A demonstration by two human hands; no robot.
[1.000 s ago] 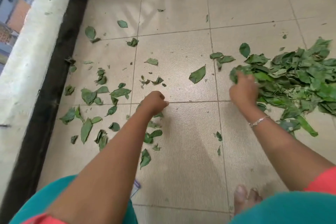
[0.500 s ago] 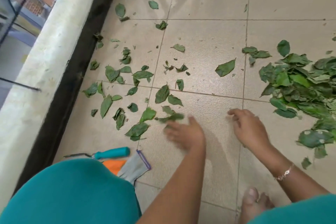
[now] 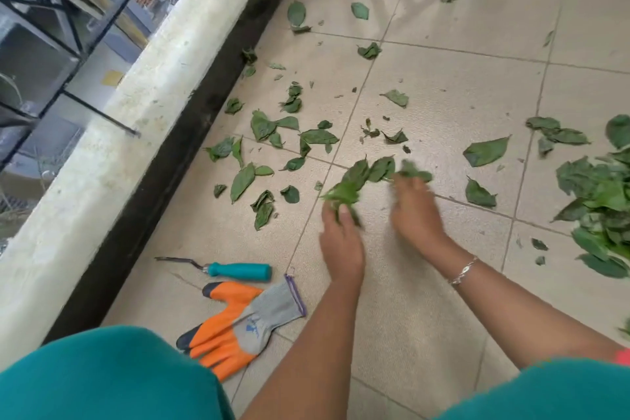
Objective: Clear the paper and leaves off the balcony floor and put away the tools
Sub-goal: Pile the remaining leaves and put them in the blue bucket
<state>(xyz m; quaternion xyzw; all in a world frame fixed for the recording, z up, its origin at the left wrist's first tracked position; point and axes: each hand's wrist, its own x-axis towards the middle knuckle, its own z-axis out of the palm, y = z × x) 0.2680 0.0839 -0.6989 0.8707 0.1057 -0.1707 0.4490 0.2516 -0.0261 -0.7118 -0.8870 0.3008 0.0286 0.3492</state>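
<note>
Green leaves lie scattered (image 3: 262, 133) over the beige tiled balcony floor (image 3: 443, 300), and a bigger leaf pile (image 3: 600, 201) sits at the right edge. My left hand (image 3: 341, 239) is closed on a bunch of leaves (image 3: 347, 191) just above the floor. My right hand (image 3: 414, 211), with a bracelet on its wrist, has its fingers on more leaves (image 3: 414, 174) beside the left one; both are motion-blurred. A teal-handled hand tool (image 3: 238, 271) and an orange and grey glove (image 3: 238, 320) lie on the floor near my left knee.
A pale concrete parapet (image 3: 112, 133) with a dark base strip (image 3: 191, 133) runs along the left. My teal-clad knees fill the bottom corners. Single leaves (image 3: 485, 152) lie between my hands and the pile.
The view has swung left, bringing tool and glove fully into sight. Both hands have come together over the loose leaves in the middle and gathered them up; the left one now grips a bunch.
</note>
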